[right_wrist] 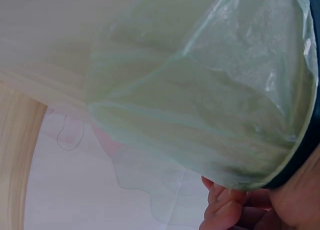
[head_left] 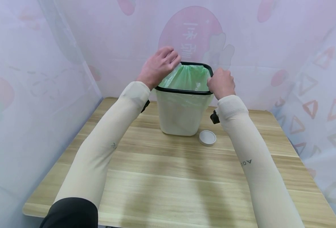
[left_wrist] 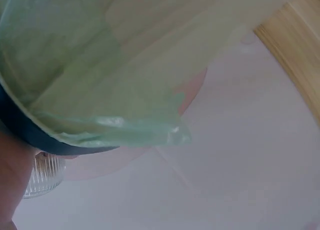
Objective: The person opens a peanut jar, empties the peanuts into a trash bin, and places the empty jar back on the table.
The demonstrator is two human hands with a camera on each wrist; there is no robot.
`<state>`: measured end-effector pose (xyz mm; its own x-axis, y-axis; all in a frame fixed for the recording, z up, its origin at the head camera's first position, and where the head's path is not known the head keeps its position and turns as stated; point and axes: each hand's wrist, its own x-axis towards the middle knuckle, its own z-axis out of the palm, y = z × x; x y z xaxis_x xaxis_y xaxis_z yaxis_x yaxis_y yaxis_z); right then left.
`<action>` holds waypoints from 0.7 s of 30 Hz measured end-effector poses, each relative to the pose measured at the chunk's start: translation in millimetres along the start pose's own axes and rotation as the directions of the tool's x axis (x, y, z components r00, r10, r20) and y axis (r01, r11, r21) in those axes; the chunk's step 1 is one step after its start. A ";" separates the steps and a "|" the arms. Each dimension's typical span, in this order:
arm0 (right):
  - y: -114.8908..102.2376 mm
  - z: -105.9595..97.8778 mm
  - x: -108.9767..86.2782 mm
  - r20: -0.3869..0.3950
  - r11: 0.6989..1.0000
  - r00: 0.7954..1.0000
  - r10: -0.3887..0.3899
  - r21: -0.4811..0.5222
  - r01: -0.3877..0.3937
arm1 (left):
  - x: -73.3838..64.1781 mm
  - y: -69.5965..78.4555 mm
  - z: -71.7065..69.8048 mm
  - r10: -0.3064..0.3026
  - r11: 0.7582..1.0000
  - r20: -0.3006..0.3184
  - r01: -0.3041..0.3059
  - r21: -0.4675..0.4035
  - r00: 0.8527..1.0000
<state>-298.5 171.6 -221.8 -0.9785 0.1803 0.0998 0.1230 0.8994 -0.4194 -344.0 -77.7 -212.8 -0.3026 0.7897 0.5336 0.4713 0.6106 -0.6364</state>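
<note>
A white trash can (head_left: 181, 114) with a black rim (head_left: 185, 92) and a green plastic liner (head_left: 189, 77) stands near the back of the table. My left hand (head_left: 163, 65) is over its left side, fingers curled. Beside that hand in the left wrist view shows a ribbed clear glass jar (left_wrist: 45, 176) with something brownish inside; the hand grips it, though its mouth is hidden behind the rim. At the right rim my right hand (head_left: 222, 83) holds the can's edge. Its curled fingers (right_wrist: 225, 207) show under the rim in the right wrist view.
A round white lid (head_left: 207, 138) lies on the wooden table (head_left: 162, 183) just right of the can's base. Printed curtains (head_left: 122, 60) hang behind the table and along both sides.
</note>
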 end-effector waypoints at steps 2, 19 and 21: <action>0.2 0.0 0.5 -0.002 1.000 1.000 -0.002 0.003 0.002 | 0.7 0.1 0.8 0.048 0.998 -0.016 -0.048 0.043 0.999; -1.1 5.4 3.9 -0.014 1.000 1.000 -0.006 -0.003 0.006 | 1.7 -0.1 -1.9 0.046 0.998 0.001 -0.046 0.031 0.999; -1.5 4.9 4.1 -0.015 1.000 1.000 -0.004 -0.003 0.004 | 3.8 0.7 -3.5 0.049 0.998 0.005 -0.049 0.035 0.999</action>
<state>-303.4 169.1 -225.1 -0.9764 0.1824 0.1154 0.1192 0.9013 -0.4164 -341.9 -74.5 -209.3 -0.2830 0.8190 0.4992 0.4565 0.5727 -0.6809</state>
